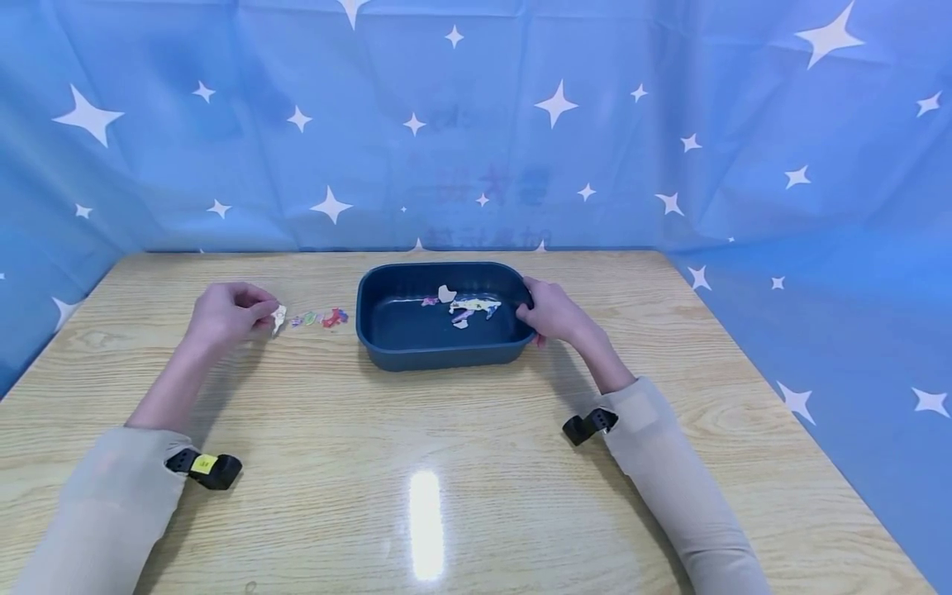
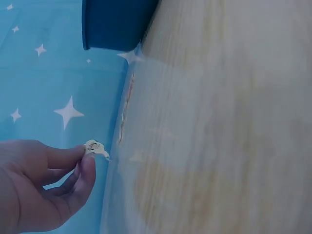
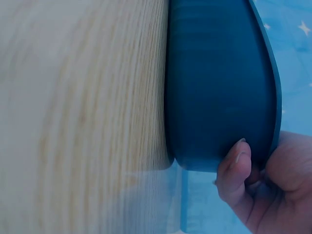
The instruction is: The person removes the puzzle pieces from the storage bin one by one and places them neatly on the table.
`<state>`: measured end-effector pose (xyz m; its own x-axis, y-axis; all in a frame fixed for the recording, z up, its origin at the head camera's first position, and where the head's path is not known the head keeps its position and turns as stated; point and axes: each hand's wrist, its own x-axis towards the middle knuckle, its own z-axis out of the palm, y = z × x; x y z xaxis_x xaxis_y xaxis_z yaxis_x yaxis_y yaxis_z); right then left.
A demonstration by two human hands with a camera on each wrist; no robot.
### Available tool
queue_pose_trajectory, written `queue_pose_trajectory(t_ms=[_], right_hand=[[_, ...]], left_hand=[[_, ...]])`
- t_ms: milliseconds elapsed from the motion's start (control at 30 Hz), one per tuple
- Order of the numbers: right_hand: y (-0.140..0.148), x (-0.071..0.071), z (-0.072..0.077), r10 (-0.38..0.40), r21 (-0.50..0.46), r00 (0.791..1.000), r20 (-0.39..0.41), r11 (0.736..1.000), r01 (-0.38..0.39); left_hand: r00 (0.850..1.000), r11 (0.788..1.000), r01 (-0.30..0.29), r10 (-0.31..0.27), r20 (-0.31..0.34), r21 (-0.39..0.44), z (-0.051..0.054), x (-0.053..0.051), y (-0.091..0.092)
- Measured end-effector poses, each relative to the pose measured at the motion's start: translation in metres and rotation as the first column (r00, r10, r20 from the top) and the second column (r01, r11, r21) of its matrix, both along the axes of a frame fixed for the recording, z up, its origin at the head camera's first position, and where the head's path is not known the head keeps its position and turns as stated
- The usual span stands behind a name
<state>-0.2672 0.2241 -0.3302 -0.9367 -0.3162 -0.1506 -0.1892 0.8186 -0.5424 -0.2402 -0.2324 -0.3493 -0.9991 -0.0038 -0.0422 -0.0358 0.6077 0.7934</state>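
Note:
Between thumb and fingertips my left hand (image 1: 228, 316) pinches a small flat cream cut-out (image 1: 278, 318) with dark printed marks, raised slightly above the table on the left. In the left wrist view the cut-out (image 2: 96, 147) stands out from the fingertips. My right hand (image 1: 556, 311) grips the right end of a dark blue plastic bin (image 1: 439, 358), fingers curled around its rim and wall. In the right wrist view, fingertips press against the outside of the bin (image 3: 219, 87). Inside the bin lie several flat cut-outs (image 1: 473, 306), white, cream, pink and blue-purple, partly overlapping.
A short row of colourful cut-outs (image 1: 320, 318), red, green and purple, lies on the wooden table (image 1: 320, 463) between my left hand and the bin. Behind the table hangs a blue cloth (image 1: 253, 157) with white stars. Each sleeve carries a black wrist camera (image 1: 216, 471).

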Motion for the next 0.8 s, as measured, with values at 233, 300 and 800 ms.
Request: queue_pose_trajectory(t_ms=[233, 300, 800], right_hand=[[0.001, 0.0, 0.0, 0.002, 0.004, 1.0, -0.006, 1.0, -0.002], [0.0, 0.0, 0.0, 0.001, 0.004, 1.0, -0.007, 1.0, 0.0], [0.0, 0.002, 0.0, -0.003, -0.003, 1.0, -0.004, 1.0, 0.003]], left_hand=[[0.997, 1.0, -0.008, 0.007, 0.08, 0.004, -0.005, -0.008, -0.005], [0.996, 1.0, -0.016, 0.016, 0.084, -0.002, -0.006, -0.01, -0.005], [0.996, 0.998, 0.004, 0.002, 0.094, -0.061, -0.007, -0.017, -0.007]])
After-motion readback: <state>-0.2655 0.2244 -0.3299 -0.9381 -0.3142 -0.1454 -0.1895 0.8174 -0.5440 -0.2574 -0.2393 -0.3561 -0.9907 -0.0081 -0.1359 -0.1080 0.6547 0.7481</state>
